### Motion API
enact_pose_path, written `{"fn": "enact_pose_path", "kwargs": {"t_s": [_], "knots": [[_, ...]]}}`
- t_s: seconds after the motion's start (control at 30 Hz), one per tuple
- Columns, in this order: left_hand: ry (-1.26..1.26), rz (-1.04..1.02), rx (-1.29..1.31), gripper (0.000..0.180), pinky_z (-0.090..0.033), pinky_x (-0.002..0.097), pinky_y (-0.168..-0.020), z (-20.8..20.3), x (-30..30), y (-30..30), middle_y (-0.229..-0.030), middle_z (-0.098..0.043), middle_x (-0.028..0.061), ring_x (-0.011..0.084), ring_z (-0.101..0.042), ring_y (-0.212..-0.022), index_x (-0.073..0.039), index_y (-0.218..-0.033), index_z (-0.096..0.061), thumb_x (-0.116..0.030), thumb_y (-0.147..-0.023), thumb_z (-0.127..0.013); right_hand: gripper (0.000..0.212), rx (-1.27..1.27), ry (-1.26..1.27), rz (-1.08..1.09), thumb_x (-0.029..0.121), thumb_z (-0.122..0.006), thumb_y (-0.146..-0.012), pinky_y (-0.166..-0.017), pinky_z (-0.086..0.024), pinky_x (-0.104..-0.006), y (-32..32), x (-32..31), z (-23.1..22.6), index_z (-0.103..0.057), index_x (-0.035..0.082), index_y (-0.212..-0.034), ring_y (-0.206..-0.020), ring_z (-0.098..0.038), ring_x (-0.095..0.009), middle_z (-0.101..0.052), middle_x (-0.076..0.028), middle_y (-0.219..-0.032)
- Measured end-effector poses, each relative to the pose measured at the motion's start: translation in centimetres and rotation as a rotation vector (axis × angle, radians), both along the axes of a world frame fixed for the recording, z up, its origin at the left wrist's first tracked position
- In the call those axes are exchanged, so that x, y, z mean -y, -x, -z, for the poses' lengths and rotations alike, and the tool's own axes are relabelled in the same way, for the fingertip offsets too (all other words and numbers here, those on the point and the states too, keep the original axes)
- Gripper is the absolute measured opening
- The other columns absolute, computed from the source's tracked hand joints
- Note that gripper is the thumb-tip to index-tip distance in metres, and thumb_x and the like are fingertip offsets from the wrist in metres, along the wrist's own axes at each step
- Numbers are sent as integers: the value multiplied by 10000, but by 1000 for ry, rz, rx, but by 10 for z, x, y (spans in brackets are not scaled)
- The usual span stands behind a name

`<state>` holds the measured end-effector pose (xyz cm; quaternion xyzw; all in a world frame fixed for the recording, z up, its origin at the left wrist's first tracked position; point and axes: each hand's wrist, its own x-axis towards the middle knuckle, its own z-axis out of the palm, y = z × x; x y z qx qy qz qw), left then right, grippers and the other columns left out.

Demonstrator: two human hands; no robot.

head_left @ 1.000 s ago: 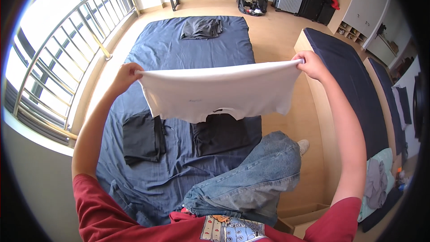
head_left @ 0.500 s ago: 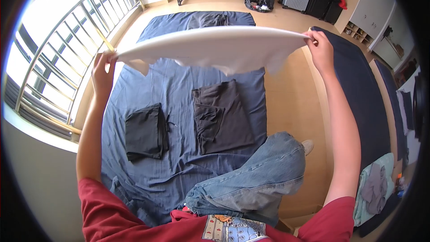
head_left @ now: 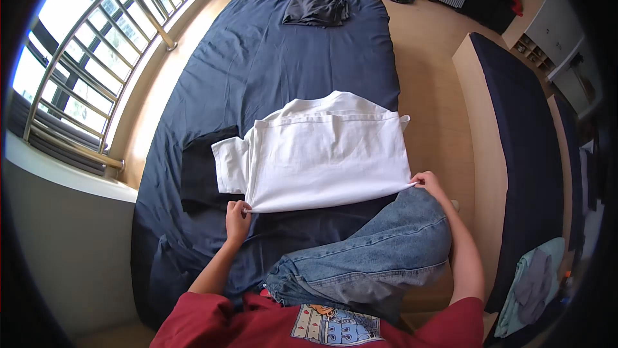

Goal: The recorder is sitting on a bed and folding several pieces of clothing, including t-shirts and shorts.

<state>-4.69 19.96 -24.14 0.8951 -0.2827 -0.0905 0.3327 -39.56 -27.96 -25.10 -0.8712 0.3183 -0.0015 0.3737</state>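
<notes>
The white shirt (head_left: 328,161), previously aloft, now rests supported on the bed (head_left: 309,58). Left hand (head_left: 238,217) and right hand (head_left: 429,184) pinch its near corners.

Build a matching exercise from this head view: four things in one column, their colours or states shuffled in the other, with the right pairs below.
Column one
1. Shirt
2. Left hand
3. Right hand
4. Bed cover

Column two
A. Pinching the right end of the near edge
B. Dark blue, beneath the clothes
C. White, spread between both hands
D. Pinching the left end of the near edge

Pairs: 1-C; 2-D; 3-A; 4-B
</notes>
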Motion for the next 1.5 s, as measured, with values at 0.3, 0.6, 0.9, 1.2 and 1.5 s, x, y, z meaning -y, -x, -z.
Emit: {"fn": "enact_pose_path", "kwargs": {"t_s": [0.3,0.6,0.9,1.2,1.5], "knots": [[611,-613,-1045,232,-476,287,-581,25,28,-2,-762,-540,35,140,-550,-686,-36,-930,-522,-28,-762,-682,138,-145,-489,442,103,-668,-762,-669,-461,-242,-14,-7,-26,-652,36,-881,-745,-572,-109,-625,-20,-781],[637,-218,-487,145,-351,205,-574,-58,59,-23,-707,-495,-21,44,-437,-641,-47,-974,-501,-29,-855,-582,127,114,-324,294,-1,-595,-752,-656,-445,-243,-64,9,-77,-670,21,-852,-737,-579,-111,-650,-29,-782],[451,501,-347,412,-461,227,-639,-155,227,-28,-829,-551,19,92,-547,-725,-42,-1219,-491,18,-820,-573,128,538,450,-222,41,-563,-763,-698,-476,-421,-257,-112,-196,-543,25,-889,-782,-611,-354,-613,-184,-794],[627,385,-711,170,-495,235,-620,-170,255,-46,-748,-592,37,102,-573,-651,21,-975,-637,-79,-852,-578,279,577,7,-129,173,-691,-754,-781,-478,-350,-224,-118,-185,-525,61,-947,-895,-595,-243,-554,-113,-938],[741,267,-692,132,-517,247,-607,-211,276,-35,-757,-575,58,122,-582,-634,24,-963,-605,-53,-871,-551,559,-41,76,-380,422,-710,-709,-852,-481,-395,-205,-134,-158,-571,50,-1102,-1047,-559,-340,-580,-196,-1099]]}}
